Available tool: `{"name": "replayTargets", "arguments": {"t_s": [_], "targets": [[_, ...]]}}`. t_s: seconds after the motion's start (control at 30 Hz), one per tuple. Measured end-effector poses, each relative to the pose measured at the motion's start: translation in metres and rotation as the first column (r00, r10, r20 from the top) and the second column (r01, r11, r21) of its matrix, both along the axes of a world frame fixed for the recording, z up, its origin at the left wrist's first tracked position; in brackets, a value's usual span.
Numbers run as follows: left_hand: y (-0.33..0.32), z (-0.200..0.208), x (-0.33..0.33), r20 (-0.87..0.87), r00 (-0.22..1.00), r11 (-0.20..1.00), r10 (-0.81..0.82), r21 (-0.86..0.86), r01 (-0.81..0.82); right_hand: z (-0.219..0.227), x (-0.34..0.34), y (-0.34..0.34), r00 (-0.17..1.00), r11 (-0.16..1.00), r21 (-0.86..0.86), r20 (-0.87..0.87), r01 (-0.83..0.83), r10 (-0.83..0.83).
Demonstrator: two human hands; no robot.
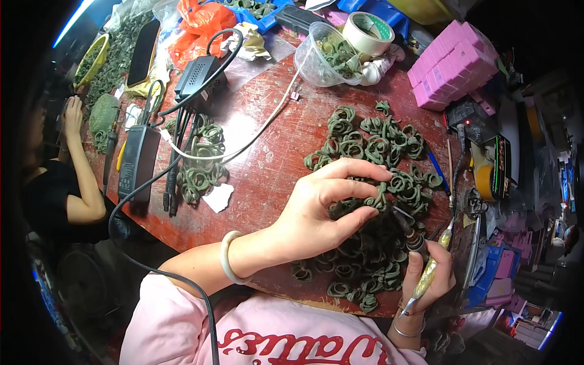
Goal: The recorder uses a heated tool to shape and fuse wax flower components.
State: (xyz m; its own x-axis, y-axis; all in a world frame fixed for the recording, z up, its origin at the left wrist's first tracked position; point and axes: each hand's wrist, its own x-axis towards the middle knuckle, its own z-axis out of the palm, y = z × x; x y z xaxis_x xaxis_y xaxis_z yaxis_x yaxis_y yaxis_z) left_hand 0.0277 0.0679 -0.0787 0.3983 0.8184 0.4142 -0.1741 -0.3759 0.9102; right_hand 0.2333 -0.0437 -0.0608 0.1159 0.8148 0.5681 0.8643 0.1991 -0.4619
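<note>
Left hand (325, 204) pinching a small, curled, grey-green ring (381, 201), right hand (440, 275) pointing a slim, dark-handled, metal-tipped tool (407, 228) at it!

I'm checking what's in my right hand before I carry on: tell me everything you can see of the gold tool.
The gold tool is slim and pen-like, with a mottled, glossy yellow-gold handle and a narrow, metal-looking grey tip at the near end. It slants, far end to the right, tip toward the wrist. The right hand holds it alongside the dark tool. Its far end narrows into the clutter, so where it stops is unclear.
</note>
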Motion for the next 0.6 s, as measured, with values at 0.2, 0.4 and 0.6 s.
{"name": "replayTargets", "arguments": {"t_s": [0.2, 0.4, 0.6], "targets": [[-0.0001, 0.0016, -0.0003, -0.018, 1.0, 1.0, 0.022, 0.023, -0.021, -0.0002, 0.0007, -0.0012, 1.0, 0.999, -0.033, -0.003, -0.006, 0.006], [0.0, 0.0013, -0.0002, -0.019, 1.0, 0.999, 0.024, 0.023, -0.023, -0.0013, 0.0012, -0.0012, 1.0, 0.999, -0.041, 0.004, -0.003, 0.003], [-0.0001, 0.0014, -0.0002, -0.015, 1.0, 1.0, 0.024, 0.018, -0.024, -0.0013, 0.0009, -0.0011, 1.0, 0.999, -0.047, 0.009, 0.007, -0.006]]}}
